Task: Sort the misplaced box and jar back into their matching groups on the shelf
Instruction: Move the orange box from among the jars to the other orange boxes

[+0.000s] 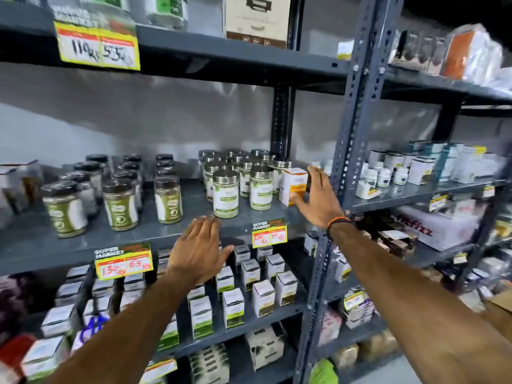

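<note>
Head view puts the misplaced white-and-orange box (294, 186) at the right end of the middle shelf (138, 234), upright, just beside the silver-lidded jars (238, 181) and close to the perforated upright post (352, 128). My right hand (318, 199) is spread wide around the box's right side; my thumb seems to touch its lower front corner, my other fingers stand off it, so I have no grip yet. My left hand (199, 249) hovers open and empty before the shelf's front edge, below the nearest silver-lidded jar.

I judge the risk to be in the closing. The box looks light and sits hard against the jars; if my thumb shoves before my fingers close behind it, it may skid left and knock a jar over, or tip off the front edge. The post crowds my wrist too. Matching white boxes (263, 297) stand on the shelf below. Which jar is misplaced I cannot tell; the black-lidded jars (116, 195) stand apart toward the left.
</note>
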The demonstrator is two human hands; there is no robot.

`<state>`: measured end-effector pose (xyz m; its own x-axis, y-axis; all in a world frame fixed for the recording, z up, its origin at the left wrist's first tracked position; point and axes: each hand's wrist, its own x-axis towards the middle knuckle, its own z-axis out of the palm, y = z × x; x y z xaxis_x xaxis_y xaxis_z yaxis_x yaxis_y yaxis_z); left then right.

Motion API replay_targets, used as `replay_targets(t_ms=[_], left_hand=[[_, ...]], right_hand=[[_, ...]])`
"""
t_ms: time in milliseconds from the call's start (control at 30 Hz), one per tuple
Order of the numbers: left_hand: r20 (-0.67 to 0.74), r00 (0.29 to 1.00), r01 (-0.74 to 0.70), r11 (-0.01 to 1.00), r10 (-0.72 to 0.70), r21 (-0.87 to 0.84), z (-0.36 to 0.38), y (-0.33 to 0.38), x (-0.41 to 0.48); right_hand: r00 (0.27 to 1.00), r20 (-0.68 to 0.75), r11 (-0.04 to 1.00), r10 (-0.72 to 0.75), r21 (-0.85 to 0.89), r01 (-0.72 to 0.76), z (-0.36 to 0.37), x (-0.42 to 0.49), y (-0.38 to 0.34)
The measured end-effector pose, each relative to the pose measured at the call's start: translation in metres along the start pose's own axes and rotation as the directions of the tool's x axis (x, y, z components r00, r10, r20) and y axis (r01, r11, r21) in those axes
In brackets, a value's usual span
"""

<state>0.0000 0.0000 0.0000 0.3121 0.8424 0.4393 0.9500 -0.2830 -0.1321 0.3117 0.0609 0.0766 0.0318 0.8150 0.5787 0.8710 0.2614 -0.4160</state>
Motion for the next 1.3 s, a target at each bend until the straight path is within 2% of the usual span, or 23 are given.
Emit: replay_targets(t_ms=[133, 300, 667, 767, 933, 1033, 1200, 1300], left_hand=[[-0.017, 1.000, 0.019, 0.998, -0.018, 0.051, 0.007, -0.003, 0.014], [-0.051, 0.998, 0.040, 0.997, -0.036, 0.064, 0.011, -0.007, 0.019], [-0.012, 0.998, 0.058, 0.996, -0.057, 0.069, 0.012, -0.007, 0.012], [0.012, 0.997, 0.072, 0.996, -0.072, 0.049, 0.002, -0.006, 0.002], [0.036, 0.996, 0.079, 0.997, -0.079, -0.011, -0.027, -0.019, -0.041], [0.019, 0.991, 0.134, 0.990, -0.133, -0.036, -0.047, -0.044, -0.086], [-0.060, 0.960, 0.274, 0.962, -0.275, -0.017, -0.086, -0.130, -0.177], [-0.104, 0.918, 0.386, 0.923, -0.383, 0.007, -0.105, -0.201, -0.235]], right_hand=[[0.996, 0.042, 0.994, 0.084, 0.064, -0.087, 0.021, 0.022, 0.005], [0.994, 0.053, 0.988, 0.101, 0.110, -0.106, 0.041, 0.040, 0.009], [0.995, -0.070, 0.968, 0.066, 0.248, -0.047, 0.031, 0.020, 0.011], [0.994, -0.106, 0.967, 0.018, 0.256, 0.010, 0.020, 0.003, -0.003], [0.988, -0.105, 0.932, -0.112, 0.334, 0.142, 0.008, -0.037, -0.060], [0.973, -0.099, 0.890, -0.209, 0.392, 0.232, 0.014, -0.065, -0.117], [0.937, -0.036, 0.805, -0.348, 0.502, 0.318, 0.048, -0.107, -0.228], [0.929, -0.017, 0.757, -0.370, 0.575, 0.312, 0.081, -0.128, -0.297]])
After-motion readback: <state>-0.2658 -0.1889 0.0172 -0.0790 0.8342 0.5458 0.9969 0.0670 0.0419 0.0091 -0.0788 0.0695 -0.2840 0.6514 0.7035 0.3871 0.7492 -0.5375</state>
